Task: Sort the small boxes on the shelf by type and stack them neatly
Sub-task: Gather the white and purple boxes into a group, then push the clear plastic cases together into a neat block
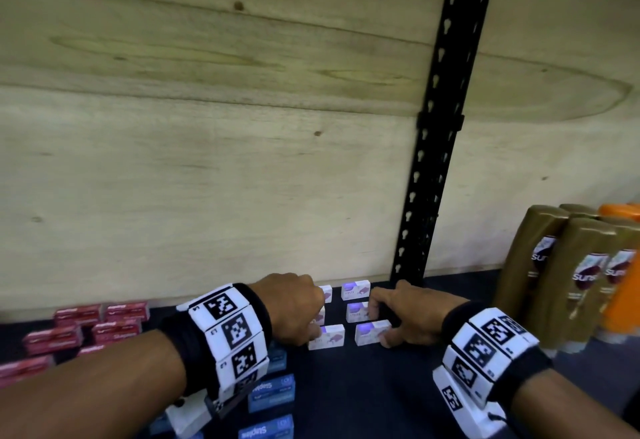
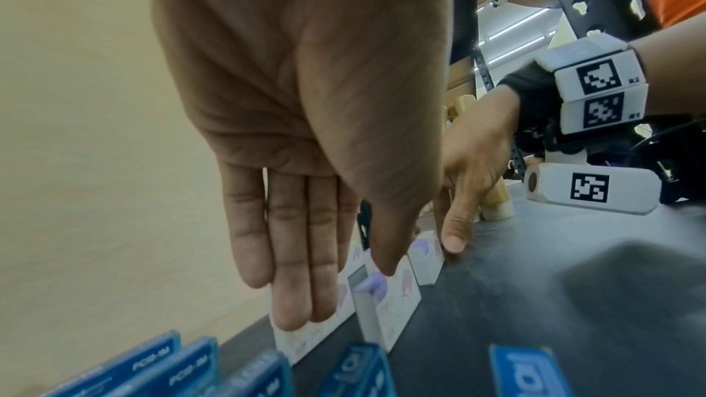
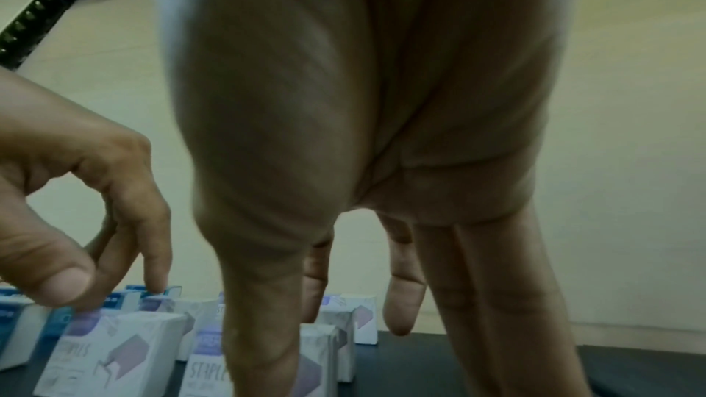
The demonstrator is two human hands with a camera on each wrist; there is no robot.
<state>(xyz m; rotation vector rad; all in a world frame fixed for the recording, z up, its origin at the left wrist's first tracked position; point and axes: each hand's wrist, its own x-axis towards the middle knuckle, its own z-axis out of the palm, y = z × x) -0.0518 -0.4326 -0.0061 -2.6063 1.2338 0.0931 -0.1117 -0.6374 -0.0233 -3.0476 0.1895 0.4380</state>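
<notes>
Several small white-and-purple staple boxes [image 1: 370,332] lie in two short columns on the dark shelf [image 1: 363,386], close to the back wall. My left hand [image 1: 313,317] rests on the left column; its straight fingers [image 2: 294,283] press down on those boxes [image 2: 386,304]. My right hand [image 1: 381,319] bears on the right column with fingers straight, its thumb [image 2: 452,240] against the front box's outer side. In the right wrist view, the right hand's fingers [image 3: 401,298] hang over the white boxes [image 3: 114,352], with the left hand [image 3: 95,222] beside them. Neither hand grips a box.
Red boxes [image 1: 100,321] lie grouped at the far left. Blue staple boxes [image 1: 270,393] sit under my left forearm. Gold shampoo bottles [image 1: 581,276] and an orange one [image 1: 623,283] stand at the right. A black slotted upright [image 1: 436,148] rises against the plywood wall [image 1: 207,161].
</notes>
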